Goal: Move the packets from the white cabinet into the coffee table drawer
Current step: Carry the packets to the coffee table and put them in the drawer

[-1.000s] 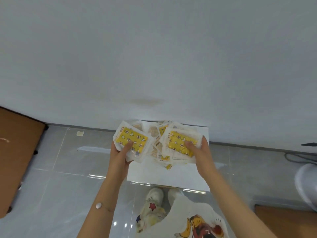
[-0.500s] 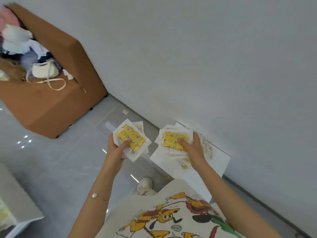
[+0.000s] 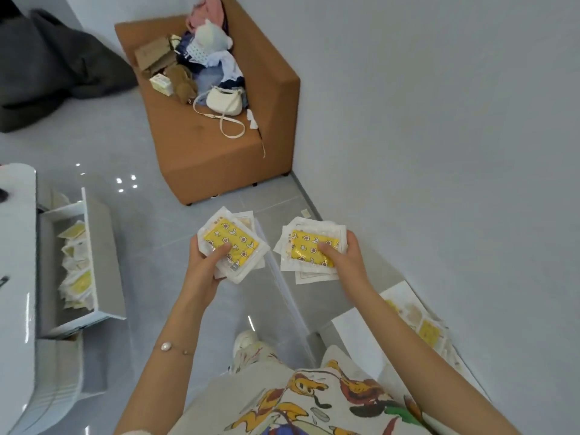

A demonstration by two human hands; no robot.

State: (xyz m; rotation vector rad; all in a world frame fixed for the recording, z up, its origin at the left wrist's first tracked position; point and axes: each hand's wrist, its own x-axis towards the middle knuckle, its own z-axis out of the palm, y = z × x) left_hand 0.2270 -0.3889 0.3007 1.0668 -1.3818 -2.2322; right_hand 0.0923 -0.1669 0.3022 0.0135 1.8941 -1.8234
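My left hand (image 3: 204, 265) grips a stack of white packets with yellow patterned fronts (image 3: 233, 243), held over the grey floor. My right hand (image 3: 345, 255) grips a second such stack (image 3: 309, 246) just to the right. The white cabinet top (image 3: 354, 328) lies at the lower right against the wall, with more packets (image 3: 430, 332) left on it. At the left, the white coffee table (image 3: 15, 277) has its drawer (image 3: 103, 252) pulled open, and several packets (image 3: 77, 277) lie inside it.
A brown sofa (image 3: 219, 152) stands ahead against the wall, piled with clothes, a white handbag (image 3: 224, 102) and a cardboard box. A dark grey heap (image 3: 47, 67) lies at the upper left. Glossy grey floor separates me from the drawer.
The view has swung left, away from the cabinet toward the sofa and coffee table. Both hands have carried their packet stacks off the cabinet top and now hold them over the floor.
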